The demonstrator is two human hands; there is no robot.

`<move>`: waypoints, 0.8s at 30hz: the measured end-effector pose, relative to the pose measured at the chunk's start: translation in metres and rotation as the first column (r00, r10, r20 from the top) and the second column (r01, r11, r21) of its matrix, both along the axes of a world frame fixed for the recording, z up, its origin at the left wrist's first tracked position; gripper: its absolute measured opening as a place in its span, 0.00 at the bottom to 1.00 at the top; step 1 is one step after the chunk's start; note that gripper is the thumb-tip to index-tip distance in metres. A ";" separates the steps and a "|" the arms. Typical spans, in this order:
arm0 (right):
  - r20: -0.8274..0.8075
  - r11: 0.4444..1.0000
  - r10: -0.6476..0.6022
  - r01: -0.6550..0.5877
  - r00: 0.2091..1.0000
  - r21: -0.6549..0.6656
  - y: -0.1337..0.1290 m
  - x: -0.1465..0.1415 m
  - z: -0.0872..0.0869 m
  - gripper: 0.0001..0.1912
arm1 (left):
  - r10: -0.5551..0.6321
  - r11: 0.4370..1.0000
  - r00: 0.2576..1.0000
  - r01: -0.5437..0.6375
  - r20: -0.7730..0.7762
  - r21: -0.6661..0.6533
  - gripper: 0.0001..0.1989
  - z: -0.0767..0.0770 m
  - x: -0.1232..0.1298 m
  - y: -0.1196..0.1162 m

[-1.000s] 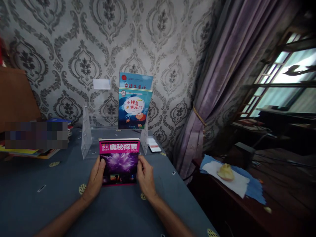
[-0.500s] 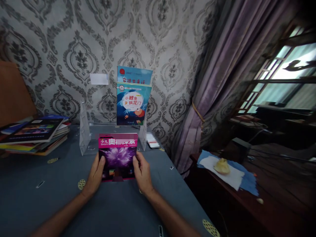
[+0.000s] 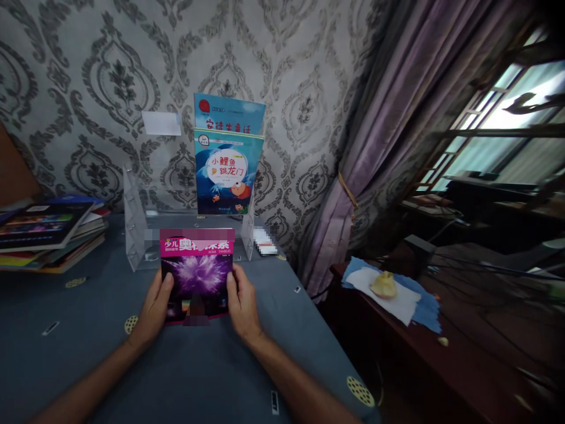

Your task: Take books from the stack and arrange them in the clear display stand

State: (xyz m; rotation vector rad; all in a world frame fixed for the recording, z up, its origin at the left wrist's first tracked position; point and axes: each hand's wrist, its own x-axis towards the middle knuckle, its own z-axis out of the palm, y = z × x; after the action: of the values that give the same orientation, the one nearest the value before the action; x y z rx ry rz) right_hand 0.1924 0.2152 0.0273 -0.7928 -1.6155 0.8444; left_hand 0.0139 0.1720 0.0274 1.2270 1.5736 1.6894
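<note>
A book with a magenta and purple cover [image 3: 198,274] is held upright between my two hands, its front facing me. My left hand [image 3: 156,300] grips the left edge, thumb on the cover. On the right edge, my right hand [image 3: 242,301] holds it the same way. The fingers behind the book are hidden. Just beyond it stands a clear tiered display rack [image 3: 133,221]. Two blue books stand at the rack's right side: a front one with a fish picture [image 3: 229,174] and a taller one behind [image 3: 232,113], partly covered.
Stacked books [image 3: 48,227] lie at the left of the cloth-covered table [image 3: 194,377]. A blurred-out white item [image 3: 265,241] lies right of the rack. Beyond the table's right edge, a dark red surface [image 3: 397,353] bears a blue cloth [image 3: 428,309] and a yellowish lump [image 3: 384,285].
The whole view has shifted, so the scene sits further left and slightly higher. Both hands keep the same hold on the book, which stays in front of the rack.
</note>
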 end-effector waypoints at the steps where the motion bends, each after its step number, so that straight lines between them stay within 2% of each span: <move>1: 0.003 1.000 -0.002 0.002 1.000 0.003 0.001 0.001 0.000 0.19 | -0.027 1.000 1.000 0.027 -0.013 0.000 0.34 0.002 -0.001 0.001; 6: -0.002 1.000 -0.012 0.012 1.000 -0.016 0.005 0.003 0.001 0.20 | -0.286 0.958 0.957 0.284 -0.042 -0.038 0.36 0.016 -0.013 0.005; 12: -0.005 1.000 0.013 -0.013 1.000 -0.028 0.008 0.004 0.002 0.20 | -0.420 0.897 0.906 0.405 -0.053 -0.177 0.32 0.027 -0.038 0.010; 18: 0.004 1.000 -0.011 0.011 1.000 -0.029 0.018 0.003 0.001 0.19 | -0.423 0.864 0.902 0.430 0.086 -0.262 0.35 0.037 -0.040 0.012; 21: 0.022 0.999 -0.035 0.036 0.999 -0.022 0.032 0.003 0.004 0.18 | -0.404 0.903 0.915 0.398 -0.003 -0.162 0.32 0.041 -0.037 0.021; 24: 0.043 0.997 -0.076 0.075 0.996 0.032 0.052 0.003 0.014 0.17 | -0.340 0.940 0.932 0.335 -0.126 -0.058 0.29 0.053 -0.031 0.036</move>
State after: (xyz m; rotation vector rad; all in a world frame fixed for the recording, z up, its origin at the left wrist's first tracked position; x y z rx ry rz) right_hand 0.1957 0.2670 0.0415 -0.8514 -1.6234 0.7513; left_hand -0.0171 0.2082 0.0799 1.5218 1.3639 1.3784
